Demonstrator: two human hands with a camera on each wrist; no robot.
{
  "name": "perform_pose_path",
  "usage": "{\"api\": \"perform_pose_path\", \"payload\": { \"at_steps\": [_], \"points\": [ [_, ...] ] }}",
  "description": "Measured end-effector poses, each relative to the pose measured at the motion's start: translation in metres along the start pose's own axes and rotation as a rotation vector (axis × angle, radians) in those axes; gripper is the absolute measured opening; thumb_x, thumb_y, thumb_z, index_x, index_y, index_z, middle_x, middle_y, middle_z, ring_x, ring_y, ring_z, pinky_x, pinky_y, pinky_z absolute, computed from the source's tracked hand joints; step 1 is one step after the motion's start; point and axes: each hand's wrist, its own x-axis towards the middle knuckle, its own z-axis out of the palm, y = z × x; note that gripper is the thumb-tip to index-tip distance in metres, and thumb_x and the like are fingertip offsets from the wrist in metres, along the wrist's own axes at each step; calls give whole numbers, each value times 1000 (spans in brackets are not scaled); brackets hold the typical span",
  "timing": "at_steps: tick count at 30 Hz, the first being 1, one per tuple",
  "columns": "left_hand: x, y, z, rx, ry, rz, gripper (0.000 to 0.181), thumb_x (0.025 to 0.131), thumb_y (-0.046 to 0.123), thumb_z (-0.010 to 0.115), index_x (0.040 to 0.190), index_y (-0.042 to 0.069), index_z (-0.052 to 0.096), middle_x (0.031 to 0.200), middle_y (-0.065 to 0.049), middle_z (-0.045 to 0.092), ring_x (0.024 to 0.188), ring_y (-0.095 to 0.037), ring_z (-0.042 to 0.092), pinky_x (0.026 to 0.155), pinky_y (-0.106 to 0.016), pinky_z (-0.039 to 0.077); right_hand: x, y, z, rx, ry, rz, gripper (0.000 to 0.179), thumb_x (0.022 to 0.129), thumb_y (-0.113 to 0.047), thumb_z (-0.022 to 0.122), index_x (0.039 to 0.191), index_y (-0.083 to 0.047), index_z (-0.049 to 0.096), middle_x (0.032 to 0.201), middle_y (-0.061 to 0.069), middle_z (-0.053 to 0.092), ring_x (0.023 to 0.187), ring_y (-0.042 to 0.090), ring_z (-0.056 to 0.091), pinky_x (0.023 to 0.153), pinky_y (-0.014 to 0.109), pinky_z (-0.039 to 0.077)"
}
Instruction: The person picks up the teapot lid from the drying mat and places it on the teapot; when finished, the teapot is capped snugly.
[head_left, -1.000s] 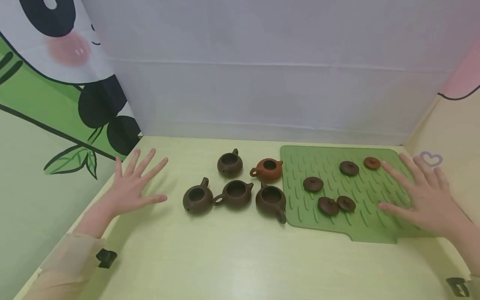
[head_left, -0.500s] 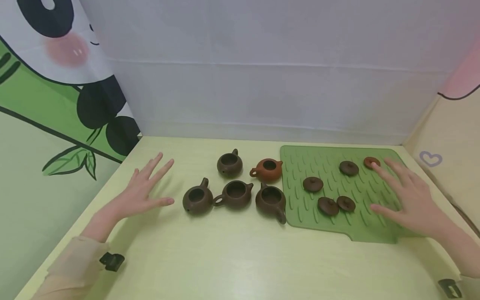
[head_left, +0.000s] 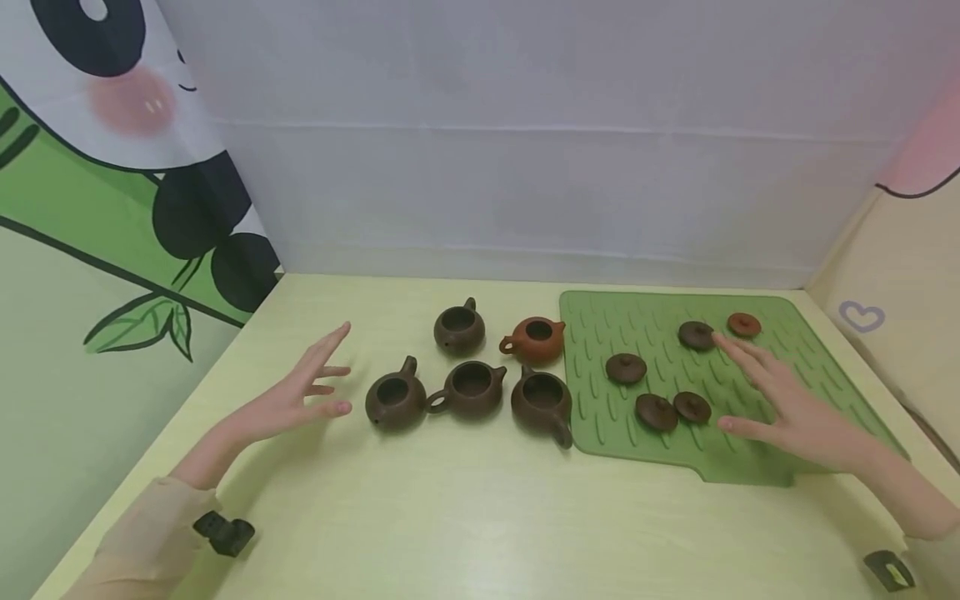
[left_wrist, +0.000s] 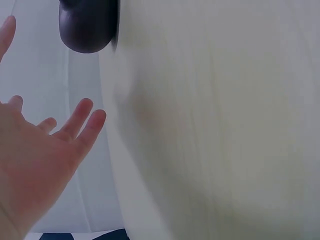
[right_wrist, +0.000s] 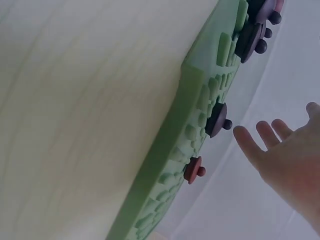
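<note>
My left hand (head_left: 288, 404) hovers over the table left of the teapots, fingers extended and holding nothing. Closest to it is a dark brown lidless teapot (head_left: 405, 410). Three more dark teapots, a middle one (head_left: 480, 404), a back one (head_left: 450, 337) and a right one (head_left: 528, 415), stand nearby, with a reddish-brown teapot (head_left: 543, 350) behind. Over the green mat (head_left: 757, 462) my right hand (head_left: 802, 417) hangs with loosely straight fingers, empty. Its fingertips appear near a dark lid (head_left: 697, 336). A reddish lid (head_left: 744, 325) and several dark lids, including one at left (head_left: 626, 368), lie on the mat.
The pale table (head_left: 465, 525) ends at a grey cloth backdrop (head_left: 525, 200). A patterned side panel (head_left: 150, 250) stands at the left and a cream panel (head_left: 900, 325) at the right. The mat's raised ridges surround the lids.
My right hand has moved left over the mat, uncovering the reddish lid. My left hand has shifted slightly right and turned, its fingers less spread. Teapots and lids stay put.
</note>
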Motion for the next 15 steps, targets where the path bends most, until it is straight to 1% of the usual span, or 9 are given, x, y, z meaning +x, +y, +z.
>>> {"api": "perform_pose_path", "payload": {
  "at_steps": [2, 3, 4, 6, 8, 9, 10, 11, 15],
  "points": [
    [1, 1, 1, -43, -12, -4, 104, 91, 14, 71, 158, 38, -6, 166, -10, -2, 135, -44, 47, 101, -53, 48, 1, 0, 2, 16, -19, -13, 105, 83, -16, 78, 161, -24, 9, 163, 16, 18, 134, 32, 36, 89, 71, 44],
    [1, 1, 1, -62, -20, -5, 105, 91, 13, 71, 158, 38, -6, 166, -10, -2, 135, -45, 47, 101, -50, 50, 2, 1, 3, 20, -24, -24, 105, 83, -15, 78, 161, -23, 9, 163, 14, 19, 134, 22, 36, 90, 62, 49],
    [2, 1, 2, -79, -27, -5, 106, 91, 13, 71, 158, 38, -7, 166, -11, -2, 134, -45, 48, 100, -47, 51, 2, 2, 4, 27, -36, -36, 105, 83, -14, 78, 161, -21, 8, 164, 10, 17, 135, 12, 35, 93, 52, 51],
    [4, 1, 2, -114, -41, 0, 107, 90, 11, 71, 158, 39, -7, 167, -11, -1, 133, -44, 49, 99, -42, 52, 5, 5, 6, 52, -44, -75, 105, 82, -9, 78, 161, -17, 8, 165, 6, 16, 131, -5, 32, 93, 37, 52],
    [6, 1, 3, -138, -46, 9, 107, 90, 10, 72, 158, 38, -6, 167, -11, 2, 132, -44, 50, 98, -37, 53, 8, 8, 7, 94, -56, -112, 106, 81, -6, 78, 160, -14, 8, 166, -1, 13, 128, -16, 28, 93, 25, 50],
    [7, 1, 3, -148, -50, 16, 107, 90, 10, 71, 158, 37, -6, 167, -11, 3, 132, -43, 51, 98, -35, 53, 10, 10, 8, 113, -63, -135, 106, 81, -4, 77, 160, -12, 8, 166, -2, 12, 128, -17, 28, 92, 21, 48],
    [9, 1, 4, -158, -54, 21, 107, 89, 9, 71, 158, 36, -5, 167, -11, 5, 131, -43, 51, 97, -34, 53, 11, 12, 9, 136, -73, -154, 105, 81, -1, 77, 160, -10, 8, 166, -4, 11, 127, -17, 29, 91, 20, 48],
    [10, 0, 4, -172, -59, 25, 107, 89, 8, 71, 159, 36, -5, 167, -11, 6, 131, -43, 51, 98, -33, 53, 13, 13, 9, 150, -76, -173, 104, 81, 0, 76, 160, -8, 8, 166, -4, 11, 127, -15, 31, 90, 21, 49],
    [13, -3, 7, -215, -90, 38, 107, 89, 5, 70, 159, 34, -4, 166, -16, 7, 132, -45, 49, 98, -30, 52, 15, 17, 11, 174, -102, -189, 100, 82, 1, 75, 159, -7, 12, 166, -7, 13, 126, -10, 36, 89, 25, 52]
  ]
}}
